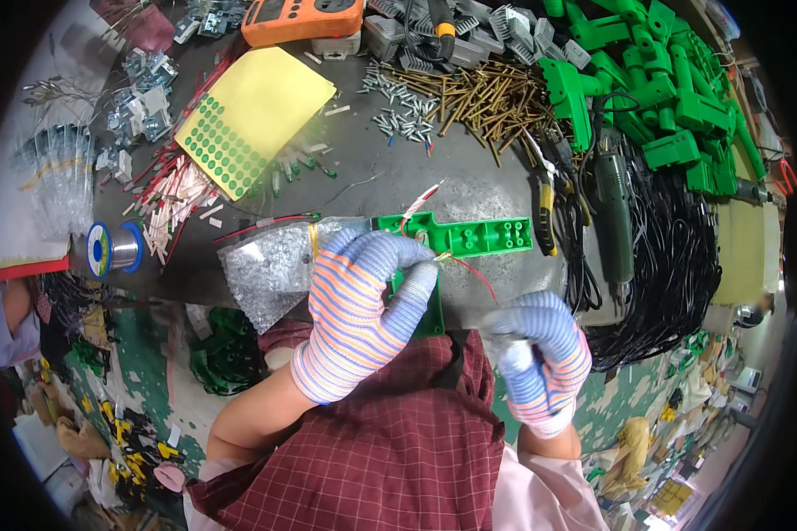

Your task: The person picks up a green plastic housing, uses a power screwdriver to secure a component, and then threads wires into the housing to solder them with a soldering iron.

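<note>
A green plastic tool housing half point(483, 236), shaped like a handle with a hollow, ribbed inside, lies at the table's near edge. My left hand point(354, 305), in a striped knit glove, is over its left end; thumb and forefinger pinch a thin red wire point(475, 268) there. Another red wire with a white sleeve point(421, 202) sticks up behind the fingertips. My right hand point(545, 358), gloved alike, is off the table edge, right of the housing. Its fingers are curled together and slightly blurred; what they hold is hidden.
Brass screws point(487, 97), a yellow sticker sheet point(257, 119) and an orange meter point(301, 19) lie at the back. On the right are green housings point(673, 88), black cables point(664, 257) and an electric screwdriver point(613, 212). A plastic bag point(270, 270) and solder spool point(115, 248) lie left.
</note>
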A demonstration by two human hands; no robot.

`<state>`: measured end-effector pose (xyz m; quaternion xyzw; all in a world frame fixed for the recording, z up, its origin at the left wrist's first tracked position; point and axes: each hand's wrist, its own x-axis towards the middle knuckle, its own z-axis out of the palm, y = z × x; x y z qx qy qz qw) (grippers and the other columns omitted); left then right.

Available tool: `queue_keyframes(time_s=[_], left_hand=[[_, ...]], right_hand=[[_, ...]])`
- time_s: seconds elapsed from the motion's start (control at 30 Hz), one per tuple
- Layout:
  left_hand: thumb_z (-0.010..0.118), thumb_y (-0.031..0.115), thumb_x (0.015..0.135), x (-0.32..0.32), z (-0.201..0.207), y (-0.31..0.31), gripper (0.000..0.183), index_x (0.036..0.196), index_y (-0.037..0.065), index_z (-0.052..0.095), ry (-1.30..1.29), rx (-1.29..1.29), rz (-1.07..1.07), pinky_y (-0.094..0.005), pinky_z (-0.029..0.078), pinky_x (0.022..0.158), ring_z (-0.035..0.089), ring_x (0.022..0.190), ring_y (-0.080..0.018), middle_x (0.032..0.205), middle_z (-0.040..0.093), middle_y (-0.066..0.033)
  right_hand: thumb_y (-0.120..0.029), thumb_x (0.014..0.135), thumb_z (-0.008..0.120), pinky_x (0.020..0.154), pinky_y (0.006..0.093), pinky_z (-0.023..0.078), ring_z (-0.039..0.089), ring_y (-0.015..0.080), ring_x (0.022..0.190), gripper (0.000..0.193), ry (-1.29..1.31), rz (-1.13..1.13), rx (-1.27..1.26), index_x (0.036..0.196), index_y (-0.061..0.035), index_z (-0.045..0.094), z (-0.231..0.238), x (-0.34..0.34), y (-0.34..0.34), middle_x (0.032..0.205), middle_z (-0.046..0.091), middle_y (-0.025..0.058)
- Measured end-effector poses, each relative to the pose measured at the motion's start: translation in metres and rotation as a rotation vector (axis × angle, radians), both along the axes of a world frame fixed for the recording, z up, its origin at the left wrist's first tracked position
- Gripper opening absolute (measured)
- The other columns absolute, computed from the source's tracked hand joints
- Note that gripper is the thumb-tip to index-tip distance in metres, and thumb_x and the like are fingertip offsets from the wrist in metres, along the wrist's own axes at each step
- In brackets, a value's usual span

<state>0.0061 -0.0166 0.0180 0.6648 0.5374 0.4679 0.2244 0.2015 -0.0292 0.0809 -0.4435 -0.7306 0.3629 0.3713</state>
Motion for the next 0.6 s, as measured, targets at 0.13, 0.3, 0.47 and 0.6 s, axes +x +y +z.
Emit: queue_keyframes(time_s=[0.13,0.3,0.47,0.6], left_hand=[[0.072,0.010,0.079,0.000,-0.002,0.000,0.013,0.091,0.009,0.066,-0.036,-0.023,-0.001,-0.0416,0.047,0.074,0.063,0.077,-0.0316,0.082,0.067,-0.0101],[0.071,0.012,0.080,0.001,-0.001,-0.003,0.012,0.090,0.008,0.066,-0.136,-0.136,0.021,-0.0415,0.049,0.073,0.064,0.076,-0.0326,0.082,0.068,-0.0110],[0.071,0.012,0.081,0.001,0.002,-0.003,0.012,0.090,0.007,0.067,-0.152,-0.127,0.020,-0.0413,0.049,0.074,0.065,0.077,-0.0322,0.083,0.069,-0.0109],[0.071,0.015,0.081,-0.003,0.000,-0.002,0.013,0.091,0.007,0.068,-0.093,-0.075,-0.013,-0.0412,0.048,0.077,0.066,0.079,-0.0311,0.085,0.069,-0.0105]], right_hand=[[-0.015,0.092,0.066,0.077,0.0316,0.054,0.069,0.0220,0.086,0.032,0.029,0.067,-0.224,0.122,-0.0047,0.068,-0.003,-0.012,0.001,0.095,0.070,0.0120],[-0.015,0.100,0.055,0.074,0.0267,0.049,0.059,0.0096,0.081,0.029,0.329,-0.147,-0.494,0.126,-0.0016,0.058,-0.033,-0.023,0.005,0.091,0.066,0.0055],[-0.015,0.099,0.058,0.060,0.0207,0.045,0.055,0.0046,0.068,0.014,0.331,-0.227,-0.622,0.108,-0.0042,0.058,-0.025,-0.029,0.015,0.085,0.064,0.0007],[-0.012,0.095,0.065,0.058,0.0196,0.044,0.054,0.0027,0.067,0.012,0.314,-0.224,-0.770,0.104,-0.0038,0.066,-0.019,-0.031,0.024,0.079,0.064,-0.0013]])
